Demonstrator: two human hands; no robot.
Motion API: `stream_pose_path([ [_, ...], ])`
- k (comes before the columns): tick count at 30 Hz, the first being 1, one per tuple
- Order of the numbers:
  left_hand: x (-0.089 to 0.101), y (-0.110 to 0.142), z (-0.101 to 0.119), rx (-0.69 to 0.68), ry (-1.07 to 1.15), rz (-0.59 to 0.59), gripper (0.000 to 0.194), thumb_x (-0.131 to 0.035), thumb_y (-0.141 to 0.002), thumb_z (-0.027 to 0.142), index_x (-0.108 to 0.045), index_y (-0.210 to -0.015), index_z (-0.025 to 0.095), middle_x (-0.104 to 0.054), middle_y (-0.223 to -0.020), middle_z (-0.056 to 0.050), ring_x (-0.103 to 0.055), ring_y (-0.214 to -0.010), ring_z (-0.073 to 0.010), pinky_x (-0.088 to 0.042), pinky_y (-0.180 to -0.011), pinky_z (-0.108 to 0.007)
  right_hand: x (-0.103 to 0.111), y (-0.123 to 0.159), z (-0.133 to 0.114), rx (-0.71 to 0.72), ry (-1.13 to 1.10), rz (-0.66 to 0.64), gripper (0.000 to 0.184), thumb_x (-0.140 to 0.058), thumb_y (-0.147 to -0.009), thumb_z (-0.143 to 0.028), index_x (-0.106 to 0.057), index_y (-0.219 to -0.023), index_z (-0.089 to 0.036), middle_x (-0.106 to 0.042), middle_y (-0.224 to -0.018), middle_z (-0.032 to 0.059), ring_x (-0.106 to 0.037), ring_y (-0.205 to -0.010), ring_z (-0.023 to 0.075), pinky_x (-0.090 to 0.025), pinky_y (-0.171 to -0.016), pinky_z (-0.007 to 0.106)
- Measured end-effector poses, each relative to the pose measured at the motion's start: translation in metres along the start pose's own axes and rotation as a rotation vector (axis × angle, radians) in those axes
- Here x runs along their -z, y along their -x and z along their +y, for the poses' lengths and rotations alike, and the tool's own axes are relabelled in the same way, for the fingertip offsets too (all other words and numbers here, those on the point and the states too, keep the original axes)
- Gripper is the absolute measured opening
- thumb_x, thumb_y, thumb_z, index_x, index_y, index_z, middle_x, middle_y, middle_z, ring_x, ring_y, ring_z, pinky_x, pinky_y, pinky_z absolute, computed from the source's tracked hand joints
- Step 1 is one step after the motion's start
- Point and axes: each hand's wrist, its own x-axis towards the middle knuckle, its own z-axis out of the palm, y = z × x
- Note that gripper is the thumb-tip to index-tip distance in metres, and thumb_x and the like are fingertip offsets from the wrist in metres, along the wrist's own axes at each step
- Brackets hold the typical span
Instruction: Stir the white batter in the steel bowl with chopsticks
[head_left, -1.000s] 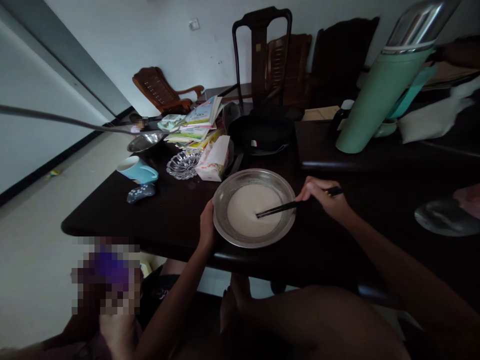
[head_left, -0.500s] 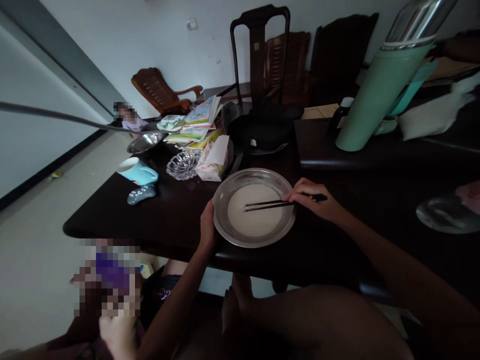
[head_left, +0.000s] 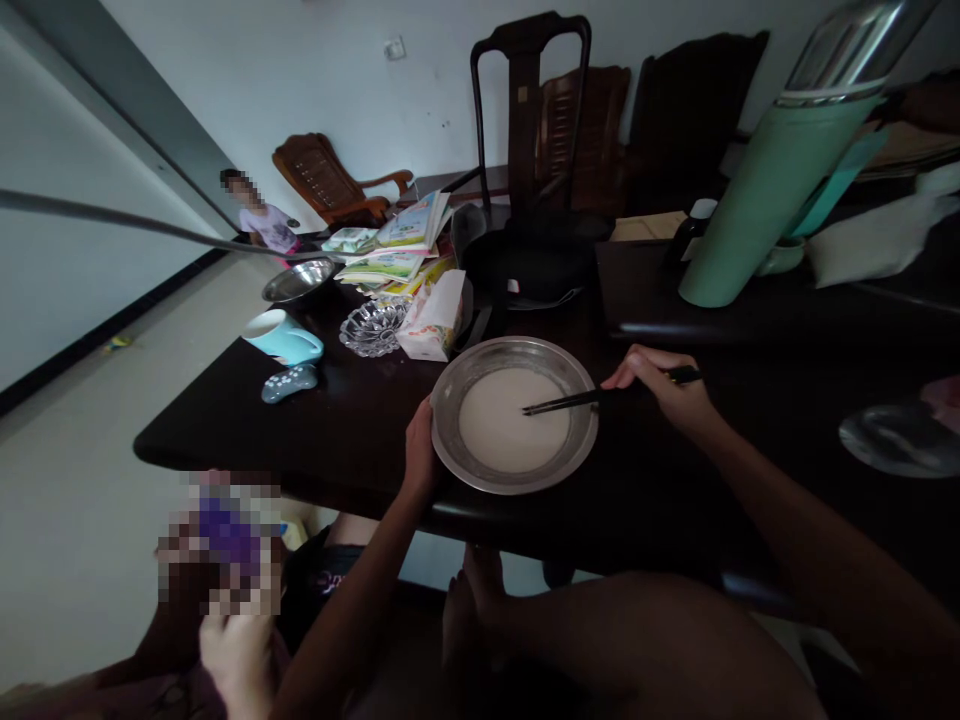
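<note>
A wide metal bowl (head_left: 445, 412) stands on the dark table with a pale, milky liquid (head_left: 506, 435) in it. My left hand (head_left: 420, 447) is closed against the bowl's left side, gripping near the rim; its fingertips are partly hidden behind the bowl. In my right hand (head_left: 664, 383), to the right of the bowl, is a pair of black chopsticks (head_left: 568, 402). They cross the bowl's right rim, almost pressed together, and their tips are at the liquid near the middle.
Left of the bowl are a blue mug (head_left: 285, 338), a glass dish (head_left: 373, 328), a tissue pack (head_left: 433, 320) and a metal basin (head_left: 300, 280). Books (head_left: 409, 225) lie behind. A tall green thermos (head_left: 780, 195) stands at right. One person sits lower left; another (head_left: 266, 225) is farther back.
My right hand has moved right, drawing the chopsticks toward the bowl's right rim, and their tips have come together. My left hand stays on the bowl. The person at the back appears more upright.
</note>
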Motion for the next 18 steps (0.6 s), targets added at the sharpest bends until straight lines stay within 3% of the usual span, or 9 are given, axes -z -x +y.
stream_pose_path([
  [5, -0.0006, -0.0001, -0.0008, -0.019, 0.002, -0.001, 0.047, -0.037, -0.095, 0.042, -0.067, -0.118, 0.014, -0.068, -0.122, -0.009, -0.058, -0.116, -0.0239, -0.040, -0.106, -0.035, -0.0036, 0.0020, 0.0008, 0.044, 0.013, -0.155, 0.037, -0.057, -0.091, -0.050, -0.070, -0.066, -0.025, -0.073, -0.072, 0.0039, -0.065, -0.072, 0.0212, -0.050, -0.070, 0.037],
  [8, -0.0006, -0.0002, -0.0022, -0.013, 0.019, 0.010, 0.046, -0.037, -0.095, 0.042, -0.067, -0.116, 0.014, -0.068, -0.123, -0.009, -0.058, -0.117, -0.0237, -0.040, -0.106, -0.035, -0.0029, 0.0018, 0.0039, 0.062, 0.062, -0.078, 0.030, -0.060, -0.091, -0.045, -0.071, -0.070, -0.025, -0.074, -0.077, 0.0036, -0.065, -0.077, 0.0213, -0.050, -0.074, 0.038],
  [11, 0.0007, 0.0009, -0.0028, -0.011, 0.014, -0.006, 0.046, -0.037, -0.096, 0.042, -0.067, -0.117, 0.014, -0.067, -0.124, -0.009, -0.058, -0.118, -0.0237, -0.039, -0.106, -0.035, 0.0000, 0.0020, 0.0044, 0.048, -0.017, 0.040, 0.042, -0.054, -0.093, -0.048, -0.066, -0.061, -0.024, -0.071, -0.065, 0.0030, -0.065, -0.067, 0.0203, -0.050, -0.070, 0.038],
  [13, 0.0018, 0.0012, -0.0035, -0.028, 0.005, -0.012, 0.046, -0.037, -0.096, 0.042, -0.066, -0.118, 0.015, -0.067, -0.124, -0.008, -0.057, -0.119, -0.0236, -0.038, -0.108, -0.035, -0.0004, 0.0029, 0.0030, 0.058, -0.059, 0.008, 0.046, -0.051, -0.095, -0.050, -0.064, -0.059, -0.024, -0.069, -0.062, 0.0030, -0.064, -0.062, 0.0198, -0.050, -0.068, 0.038],
  [16, 0.0007, -0.0009, -0.0049, -0.052, 0.006, -0.009, 0.045, -0.037, -0.097, 0.041, -0.067, -0.118, 0.016, -0.067, -0.124, -0.007, -0.057, -0.118, -0.0233, -0.038, -0.108, -0.035, -0.0031, 0.0035, 0.0015, 0.088, -0.004, -0.125, 0.038, -0.055, -0.093, -0.046, -0.069, -0.065, -0.025, -0.074, -0.072, 0.0041, -0.066, -0.070, 0.0209, -0.051, -0.069, 0.038],
  [18, -0.0015, -0.0032, -0.0053, -0.026, 0.025, -0.001, 0.044, -0.036, -0.098, 0.039, -0.067, -0.118, 0.016, -0.068, -0.123, -0.007, -0.057, -0.119, -0.0234, -0.038, -0.108, -0.035, -0.0032, 0.0031, 0.0018, 0.093, 0.052, -0.108, 0.032, -0.059, -0.091, -0.044, -0.071, -0.070, -0.025, -0.076, -0.077, 0.0044, -0.066, -0.075, 0.0218, -0.051, -0.071, 0.038],
])
